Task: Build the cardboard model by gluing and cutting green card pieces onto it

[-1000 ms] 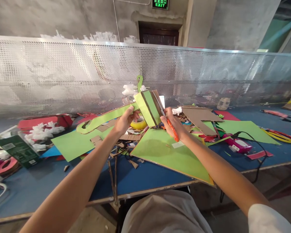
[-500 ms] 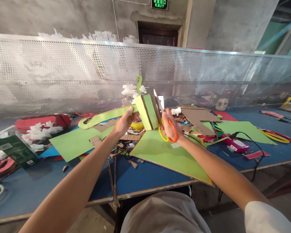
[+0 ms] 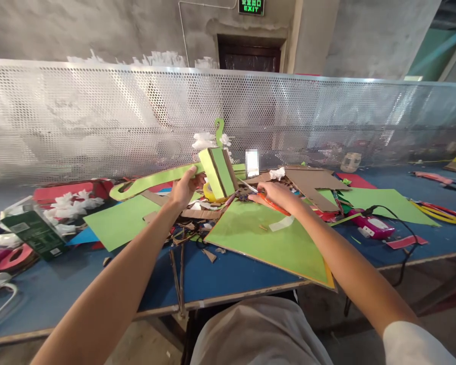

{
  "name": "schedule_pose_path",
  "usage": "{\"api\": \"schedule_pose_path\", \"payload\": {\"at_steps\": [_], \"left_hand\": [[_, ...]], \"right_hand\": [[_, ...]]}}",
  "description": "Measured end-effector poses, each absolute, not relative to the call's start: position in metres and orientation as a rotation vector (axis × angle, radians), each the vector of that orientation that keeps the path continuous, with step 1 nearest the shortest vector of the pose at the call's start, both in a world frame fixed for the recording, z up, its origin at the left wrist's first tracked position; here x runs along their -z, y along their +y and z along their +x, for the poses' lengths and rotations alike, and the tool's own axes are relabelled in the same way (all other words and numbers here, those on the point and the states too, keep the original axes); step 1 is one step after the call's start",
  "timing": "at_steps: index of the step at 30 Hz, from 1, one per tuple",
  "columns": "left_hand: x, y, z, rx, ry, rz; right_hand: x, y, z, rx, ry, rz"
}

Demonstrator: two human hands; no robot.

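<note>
My left hand [image 3: 185, 186] grips the flat arm of a green-paper-covered cardboard piece [image 3: 220, 170], which has a boxy middle and a hooked end at the left. The piece is tilted and held over the scraps. In my right hand [image 3: 275, 195] are scissors [image 3: 272, 204] with an orange handle, low over the clutter to the right of the cardboard piece. Their blades point left and up, near its lower right corner. Beneath my right hand lies a large green sheet [image 3: 266, 243] with a yellow edge. Behind the cardboard piece are white paper flowers [image 3: 204, 141] and a green hook shape.
Cardboard scraps [image 3: 307, 182] and green sheets [image 3: 391, 208] cover the blue table [image 3: 228, 276]. At the right lie a purple device [image 3: 372, 225] with a black cord and pliers [image 3: 439, 210]. A green box [image 3: 34, 230] stands left. A perforated metal screen [image 3: 110, 116] runs behind.
The cardboard piece and my left hand have shifted left. My right hand has moved slightly right and turned, bringing the scissors down from upright to nearly flat, away from the piece's side.
</note>
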State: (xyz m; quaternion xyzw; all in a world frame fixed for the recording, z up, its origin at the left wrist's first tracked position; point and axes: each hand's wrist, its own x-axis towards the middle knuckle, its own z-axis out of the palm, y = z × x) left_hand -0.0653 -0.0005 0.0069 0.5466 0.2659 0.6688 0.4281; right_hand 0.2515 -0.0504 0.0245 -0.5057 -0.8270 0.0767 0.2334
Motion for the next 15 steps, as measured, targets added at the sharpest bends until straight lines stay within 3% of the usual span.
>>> {"api": "schedule_pose_path", "payload": {"at_steps": [8,15], "left_hand": [[-0.002,0.005,-0.076,-1.514,0.758,1.407],[0.006,0.008,-0.081,-1.301,0.799,1.728]], "right_hand": [[-0.019,-0.047,0.258,-0.251,-2.691,-1.289],[-0.025,-0.047,0.260,-0.524,-2.395,-1.187]]}}
